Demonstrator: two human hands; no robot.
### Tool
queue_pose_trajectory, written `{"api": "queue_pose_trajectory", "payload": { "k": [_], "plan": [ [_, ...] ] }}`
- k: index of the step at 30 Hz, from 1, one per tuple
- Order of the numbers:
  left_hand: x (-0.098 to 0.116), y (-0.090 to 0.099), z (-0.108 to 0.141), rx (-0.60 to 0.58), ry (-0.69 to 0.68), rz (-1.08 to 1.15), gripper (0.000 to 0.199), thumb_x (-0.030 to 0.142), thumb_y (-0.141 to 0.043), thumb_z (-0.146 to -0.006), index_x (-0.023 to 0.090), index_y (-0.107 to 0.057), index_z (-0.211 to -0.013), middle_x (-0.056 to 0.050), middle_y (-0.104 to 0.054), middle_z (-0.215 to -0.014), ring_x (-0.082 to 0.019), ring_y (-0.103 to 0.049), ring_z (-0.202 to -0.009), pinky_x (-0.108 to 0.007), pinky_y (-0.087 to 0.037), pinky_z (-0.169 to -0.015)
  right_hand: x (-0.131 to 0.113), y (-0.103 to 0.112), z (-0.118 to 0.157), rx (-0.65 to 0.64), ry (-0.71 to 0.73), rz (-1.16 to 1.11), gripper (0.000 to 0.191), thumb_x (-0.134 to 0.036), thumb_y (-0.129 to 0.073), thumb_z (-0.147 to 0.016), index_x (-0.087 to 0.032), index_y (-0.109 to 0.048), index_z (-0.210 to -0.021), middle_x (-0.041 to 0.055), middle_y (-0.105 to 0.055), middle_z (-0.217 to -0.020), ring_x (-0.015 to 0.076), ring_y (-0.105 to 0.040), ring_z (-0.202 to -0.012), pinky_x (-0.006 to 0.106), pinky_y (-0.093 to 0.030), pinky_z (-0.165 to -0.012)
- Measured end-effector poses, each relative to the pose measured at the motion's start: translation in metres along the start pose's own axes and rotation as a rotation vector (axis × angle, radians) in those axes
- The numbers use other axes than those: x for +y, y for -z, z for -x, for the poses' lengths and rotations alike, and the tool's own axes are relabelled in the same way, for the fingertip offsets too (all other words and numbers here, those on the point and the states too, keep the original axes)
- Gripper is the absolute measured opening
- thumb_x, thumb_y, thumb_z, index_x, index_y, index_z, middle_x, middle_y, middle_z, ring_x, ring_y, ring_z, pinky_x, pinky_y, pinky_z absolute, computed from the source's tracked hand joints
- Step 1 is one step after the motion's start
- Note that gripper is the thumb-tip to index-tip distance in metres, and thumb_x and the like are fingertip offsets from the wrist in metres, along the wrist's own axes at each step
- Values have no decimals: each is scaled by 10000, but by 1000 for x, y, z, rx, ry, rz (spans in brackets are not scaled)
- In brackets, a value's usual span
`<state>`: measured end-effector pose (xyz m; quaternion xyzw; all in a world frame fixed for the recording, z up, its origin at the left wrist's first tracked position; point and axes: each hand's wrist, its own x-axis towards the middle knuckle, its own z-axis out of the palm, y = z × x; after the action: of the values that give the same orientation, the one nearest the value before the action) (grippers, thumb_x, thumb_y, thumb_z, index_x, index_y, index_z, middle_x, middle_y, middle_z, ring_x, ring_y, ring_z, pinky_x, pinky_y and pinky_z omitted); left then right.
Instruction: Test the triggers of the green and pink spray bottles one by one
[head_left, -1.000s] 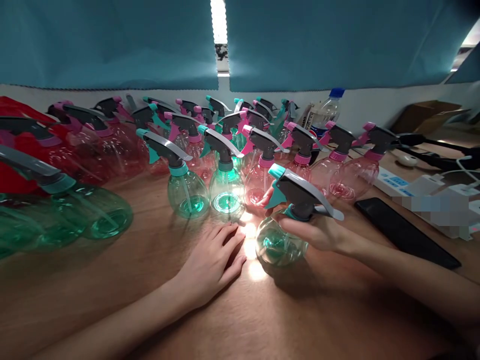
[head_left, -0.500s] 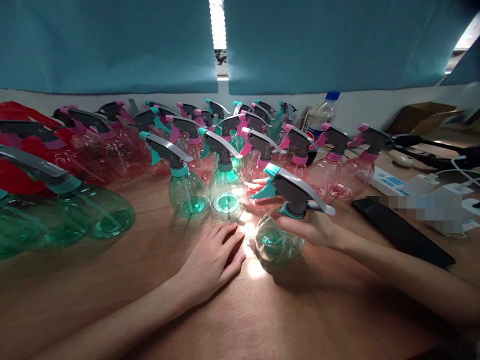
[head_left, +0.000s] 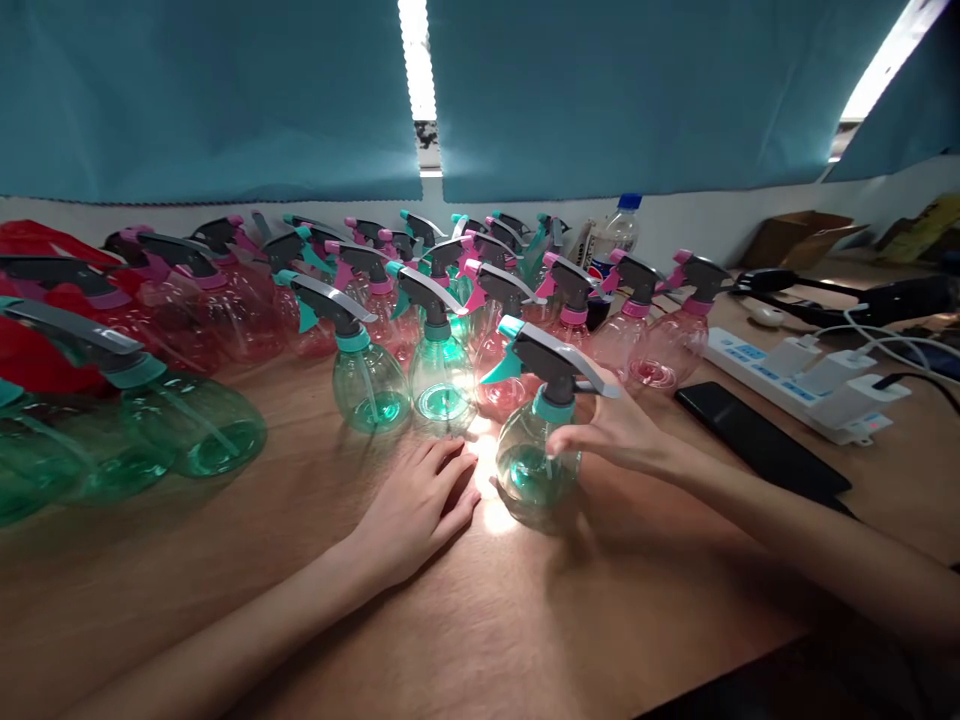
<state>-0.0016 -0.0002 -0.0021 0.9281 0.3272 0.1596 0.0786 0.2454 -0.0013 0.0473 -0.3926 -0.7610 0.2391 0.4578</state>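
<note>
Counter [head_left: 450,640] of brown wood fills the foreground, with a pair of bare hands working over it. Nearest to the viewer, the left hand [head_left: 416,505] lies palm down on the wood with its fingers slightly spread, grasping nothing, just left of a green spray bottle [head_left: 532,465]. This bottle stands upright, see-through, with a turquoise collar and trigger, and a grey head whose nozzle points left. The right hand [head_left: 626,430] comes in from the right side of the bottle: its thumb lies against the near side, while the other fingers are mostly hidden behind, so how firmly it grips cannot be told. The two hands are apart, the bottle's base between them.

Right of the bottle lies a black phone [head_left: 757,435]. Far to the bottle's left sit more green spray bottles [head_left: 217,425]. Just behind it and to its left, two matching green bottles [head_left: 371,390] stand side by side. A white power strip [head_left: 765,372] with plugs runs beyond the phone, to the bottle's right. Farther behind the bottle crowd many pink spray bottles [head_left: 671,345], and past them a clear drink bottle [head_left: 619,240] with a blue cap. Blue fabric panels [head_left: 652,100] hang behind everything.
</note>
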Motion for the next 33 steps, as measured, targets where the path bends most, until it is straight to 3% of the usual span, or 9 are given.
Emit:
{"api": "queue_pose_trajectory", "payload": {
  "k": [2, 3, 6, 9, 13, 18, 24, 29, 33],
  "plan": [
    [0, 0, 0, 3, 4, 2, 300, 313, -440, -954, 189, -502, -1220, -109, -515, -1256, -266, -478, -1139, -453, -405, -961, 7, 15, 18, -11, -16, -31, 802, -635, -667, -674, -265, -404, -1336, 73, -497, -1358, 260, -524, -1187, 408, -485, -944],
    [-1, 0, 0, -6, 10, 4, 302, 320, -441, -955, 195, -494, -1225, -106, -513, -1261, -265, -477, -1144, -450, -405, -961, 11, 24, 30, -23, -65, -5, 796, -652, -619, -713, -270, -365, -1364, 78, -457, -1398, 268, -481, -1241, 442, -444, -998],
    [-1, 0, -2, -7, 12, 14, 322, 355, -461, -947, 189, -489, -1221, -106, -522, -1256, -274, -466, -1166, -451, -392, -974, 26, 55, 77, 100, -202, 378, 677, -580, -550, -816, -268, -331, -1375, 98, -464, -1392, 293, -449, -1275, 524, -352, -1058],
    [0, -3, -4, 0, 34, 33, 374, 388, -471, -940, 201, -453, -1264, -106, -507, -1279, -287, -456, -1184, -464, -386, -978, 42, 82, 125, 230, -377, 683, 708, -600, -512, -821, -202, -330, -1379, 166, -470, -1360, 363, -435, -1269, 579, -341, -1040],
    [4, -5, -8, 5, 84, 58, 406, 391, -483, -935, 204, -405, -1287, -109, -492, -1285, -288, -465, -1174, -455, -397, -959, 54, 99, 162, 281, -473, 728, 726, -598, -499, -826, -169, -304, -1378, 194, -518, -1281, 366, -501, -1203, 587, -346, -1038],
    [7, -3, -12, 16, 136, 72, 427, 402, -480, -932, 218, -365, -1300, -98, -494, -1262, -286, -475, -1158, -455, -405, -942, 58, 99, 167, 269, -498, 705, 708, -623, -482, -823, -161, -335, -1339, 184, -557, -1212, 342, -550, -1146, 606, -366, -1004],
    [7, -5, -12, 44, 142, 111, 519, 417, -513, -910, 240, -296, -1347, -107, -438, -1323, -300, -431, -1209, -499, -375, -978, 62, 100, 171, 337, -500, 677, 674, -611, -505, -816, -208, -354, -1335, 171, -512, -1301, 344, -493, -1214, 585, -367, -1020],
    [12, -8, -17, 99, 137, 174, 624, 415, -549, -872, 260, -231, -1387, -119, -435, -1302, -313, -441, -1196, -525, -383, -969, 58, 100, 173, 355, -568, 595, 663, -616, -496, -817, -197, -378, -1318, 165, -525, -1284, 326, -526, -1178, 547, -407, -1006],
    [15, -10, -22, 136, 164, 208, 667, 433, -575, -843, 257, -226, -1383, -130, -421, -1316, -330, -447, -1206, -548, -383, -978, 56, 104, 173, 401, -538, 608, 656, -602, -519, -811, -201, -391, -1313, 152, -530, -1297, 322, -518, -1198, 526, -419, -1000]
  ]
}}
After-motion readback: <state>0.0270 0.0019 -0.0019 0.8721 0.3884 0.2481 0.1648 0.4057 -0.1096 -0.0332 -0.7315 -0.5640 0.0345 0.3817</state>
